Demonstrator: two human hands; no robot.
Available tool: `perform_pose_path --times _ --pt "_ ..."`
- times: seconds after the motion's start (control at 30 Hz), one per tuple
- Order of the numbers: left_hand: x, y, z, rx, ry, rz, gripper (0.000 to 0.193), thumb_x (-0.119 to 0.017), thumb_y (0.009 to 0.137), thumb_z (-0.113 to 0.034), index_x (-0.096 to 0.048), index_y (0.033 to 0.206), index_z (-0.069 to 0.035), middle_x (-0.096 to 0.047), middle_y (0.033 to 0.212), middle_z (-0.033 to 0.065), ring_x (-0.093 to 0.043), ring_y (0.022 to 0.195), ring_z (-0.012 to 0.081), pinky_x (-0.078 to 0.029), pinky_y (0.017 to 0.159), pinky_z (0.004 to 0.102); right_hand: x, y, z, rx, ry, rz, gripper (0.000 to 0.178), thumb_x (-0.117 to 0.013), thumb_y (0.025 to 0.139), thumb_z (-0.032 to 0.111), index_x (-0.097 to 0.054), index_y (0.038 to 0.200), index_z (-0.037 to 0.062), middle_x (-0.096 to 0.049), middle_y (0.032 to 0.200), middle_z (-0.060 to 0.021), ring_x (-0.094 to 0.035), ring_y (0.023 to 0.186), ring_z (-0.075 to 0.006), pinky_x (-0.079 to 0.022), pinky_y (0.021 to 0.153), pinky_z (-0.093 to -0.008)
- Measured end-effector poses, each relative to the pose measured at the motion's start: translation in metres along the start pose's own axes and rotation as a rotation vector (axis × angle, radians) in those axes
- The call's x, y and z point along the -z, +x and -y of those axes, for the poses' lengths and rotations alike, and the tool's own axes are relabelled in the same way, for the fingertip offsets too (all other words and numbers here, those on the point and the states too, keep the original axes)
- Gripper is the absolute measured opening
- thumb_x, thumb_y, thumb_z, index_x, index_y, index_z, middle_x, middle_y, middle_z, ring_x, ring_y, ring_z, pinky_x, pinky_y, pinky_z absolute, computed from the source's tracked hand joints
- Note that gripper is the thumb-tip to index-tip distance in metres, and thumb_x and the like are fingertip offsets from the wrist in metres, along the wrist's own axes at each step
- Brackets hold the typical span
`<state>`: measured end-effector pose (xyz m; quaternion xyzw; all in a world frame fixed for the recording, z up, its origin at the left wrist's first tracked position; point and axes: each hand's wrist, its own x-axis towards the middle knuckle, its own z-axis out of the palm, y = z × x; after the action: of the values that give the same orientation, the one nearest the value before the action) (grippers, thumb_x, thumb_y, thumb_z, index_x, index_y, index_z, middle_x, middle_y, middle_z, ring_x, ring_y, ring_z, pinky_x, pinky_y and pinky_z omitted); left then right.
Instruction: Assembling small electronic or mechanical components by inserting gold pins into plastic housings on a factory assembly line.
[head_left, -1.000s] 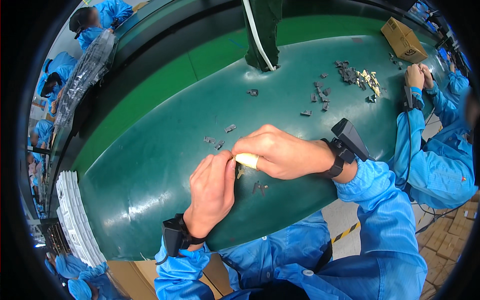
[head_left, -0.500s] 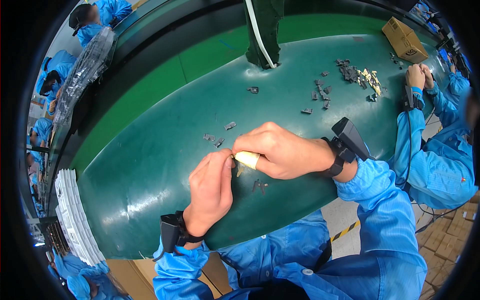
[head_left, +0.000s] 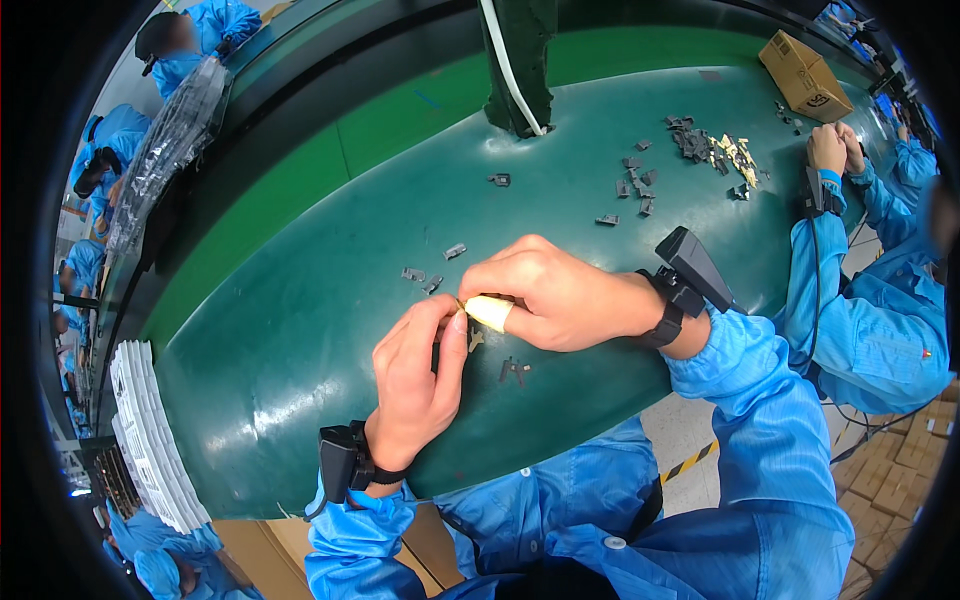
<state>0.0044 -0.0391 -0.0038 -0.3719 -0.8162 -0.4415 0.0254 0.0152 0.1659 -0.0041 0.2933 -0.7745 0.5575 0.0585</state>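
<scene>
Head view: left hand [head_left: 412, 365], right hand [head_left: 565, 300] pinched tiny part [head_left: 461, 306], seemingly mid-work. Dark bits [head_left: 692, 146] lay loose on counter [head_left: 310, 300], untouched.

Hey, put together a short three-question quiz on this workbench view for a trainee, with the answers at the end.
1. Multiple choice: Where on the green table does the cardboard box stand?
A: in the middle
B: near the left end
C: toward the far right

2. True or false: The right hand wears a pale yellow finger cover.

3. Count: How many dark pieces lie in the loose group just beyond the left hand?

Key: 1: C. 2: True. 3: Three.
</scene>
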Motion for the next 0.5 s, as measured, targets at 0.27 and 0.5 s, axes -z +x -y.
perform_pose_path --times 0.27,0.5 --pt "0.003 0.000 -0.002 0.049 -0.059 0.011 0.008 -0.055 0.098 0.000 -0.062 0.099 0.005 -0.067 0.078 0.0102 -0.065 0.070 0.0150 -0.050 0.065 0.0273 -0.001 -0.002 0.000 0.006 -0.018 0.039 0.009 -0.060 0.088 0.005 -0.060 0.083 -0.0029 -0.059 0.068 -0.0201 -0.060 0.063 -0.0392 -0.045 0.057 -0.0445" --pt "0.009 -0.003 -0.002 0.260 -0.460 -0.053 0.012 -0.054 0.100 -0.005 -0.061 0.094 0.004 -0.067 0.073 0.0069 -0.061 0.064 0.0113 -0.049 0.059 0.0239 0.009 0.002 0.013 -0.186 0.191 0.044 0.010 -0.058 0.083 0.004 -0.062 0.081 -0.0038 -0.059 0.064 -0.0148 -0.057 0.054 -0.0227 -0.044 0.052 -0.0358"
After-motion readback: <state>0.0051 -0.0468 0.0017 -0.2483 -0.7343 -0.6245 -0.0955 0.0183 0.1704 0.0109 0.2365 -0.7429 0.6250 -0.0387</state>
